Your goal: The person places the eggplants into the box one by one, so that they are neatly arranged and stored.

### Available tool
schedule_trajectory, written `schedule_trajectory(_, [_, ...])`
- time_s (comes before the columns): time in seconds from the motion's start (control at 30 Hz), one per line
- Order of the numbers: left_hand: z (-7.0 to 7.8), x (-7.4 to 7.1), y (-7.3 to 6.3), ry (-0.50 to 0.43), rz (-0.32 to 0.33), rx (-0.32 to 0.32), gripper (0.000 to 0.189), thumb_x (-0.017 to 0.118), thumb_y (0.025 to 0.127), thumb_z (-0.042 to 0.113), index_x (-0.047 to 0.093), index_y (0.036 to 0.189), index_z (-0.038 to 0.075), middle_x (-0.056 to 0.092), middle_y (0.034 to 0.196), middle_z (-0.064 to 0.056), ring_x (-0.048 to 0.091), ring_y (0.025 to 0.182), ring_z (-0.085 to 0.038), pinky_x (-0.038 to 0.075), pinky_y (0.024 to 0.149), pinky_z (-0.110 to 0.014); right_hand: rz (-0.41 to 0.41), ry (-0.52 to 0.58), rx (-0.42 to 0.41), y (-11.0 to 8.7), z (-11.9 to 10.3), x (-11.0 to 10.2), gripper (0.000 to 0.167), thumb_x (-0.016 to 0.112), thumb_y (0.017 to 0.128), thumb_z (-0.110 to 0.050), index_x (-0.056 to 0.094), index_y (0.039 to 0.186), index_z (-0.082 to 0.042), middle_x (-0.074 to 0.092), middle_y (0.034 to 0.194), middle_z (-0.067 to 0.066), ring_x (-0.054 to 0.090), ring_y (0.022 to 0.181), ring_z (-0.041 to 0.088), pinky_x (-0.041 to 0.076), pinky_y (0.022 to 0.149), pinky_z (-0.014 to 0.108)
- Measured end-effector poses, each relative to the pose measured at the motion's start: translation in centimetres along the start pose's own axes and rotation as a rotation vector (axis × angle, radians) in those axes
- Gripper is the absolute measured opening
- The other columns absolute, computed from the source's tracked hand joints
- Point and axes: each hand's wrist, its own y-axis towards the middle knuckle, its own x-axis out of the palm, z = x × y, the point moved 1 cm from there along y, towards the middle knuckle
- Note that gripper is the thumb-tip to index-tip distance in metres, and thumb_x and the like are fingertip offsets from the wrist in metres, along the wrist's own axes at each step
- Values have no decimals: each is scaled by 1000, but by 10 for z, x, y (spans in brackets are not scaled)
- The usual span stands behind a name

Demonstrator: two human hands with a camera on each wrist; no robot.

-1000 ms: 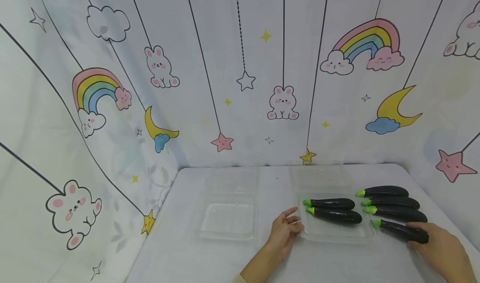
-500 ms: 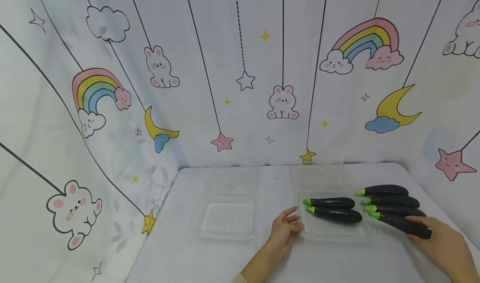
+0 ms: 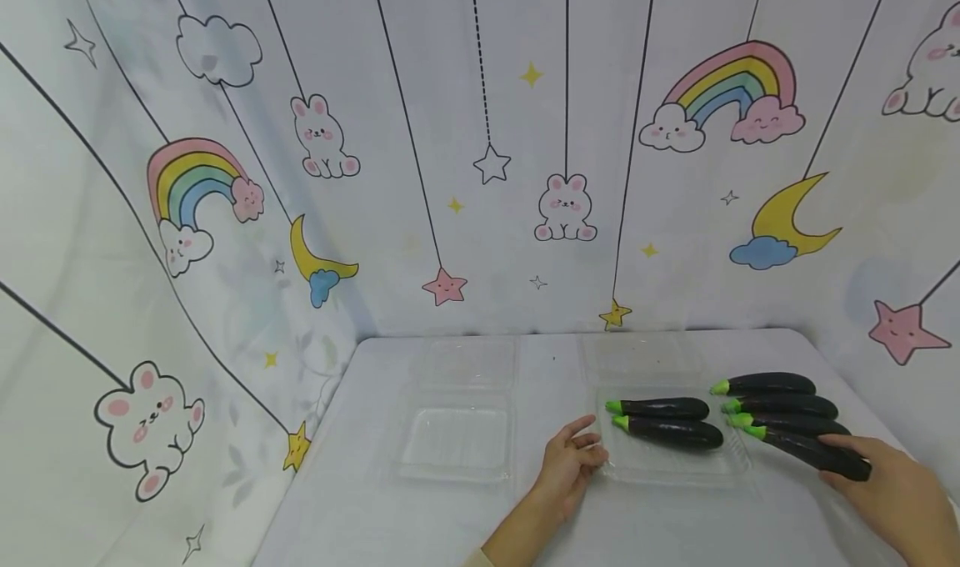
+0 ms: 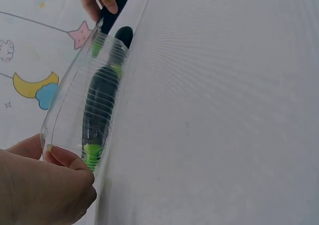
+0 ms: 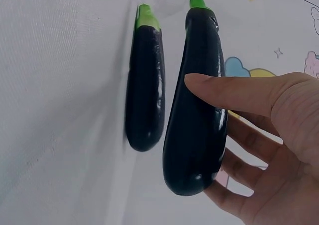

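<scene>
My right hand grips a dark eggplant with a green stem end. In the right wrist view the thumb lies over this eggplant and the fingers pass behind it; another eggplant lies beside it. My left hand pinches the left rim of a clear plastic container, thumb and finger at its edge in the left wrist view. Two eggplants lie side by side in the container, the back one and the front one. Several more eggplants lie right of it.
A second clear plastic container stands to the left, its lid folded back. The right container's lid lies back too. A white cloth covers the table. Behind hangs a patterned curtain.
My right hand has lifted the eggplant and drawn it slightly right and back, so it now overlaps the eggplant behind it. The left hand stays at the container's rim.
</scene>
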Motion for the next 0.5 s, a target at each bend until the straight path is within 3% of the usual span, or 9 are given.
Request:
schedule_trajectory(0.27, [0,-1,-1,-5,-9,-9,63,63,83,-20,56,143,-2,61,112,-11,62,89,-17,54,77,-23,-43,-10,32,-1,-4,-5,55,89,75,-11,64,120,9,54,120,44,48,108,64,43,88,76])
schedule_trajectory(0.5, [0,-1,0,-8,-11,-15,64,63,83,-20,55,143,-2,60,111,-11,62,88,-16,54,77,-23,-7,-9,-5,0,-10,-9,54,90,74,-10,66,119,8,55,119,43,49,107,64,43,87,77])
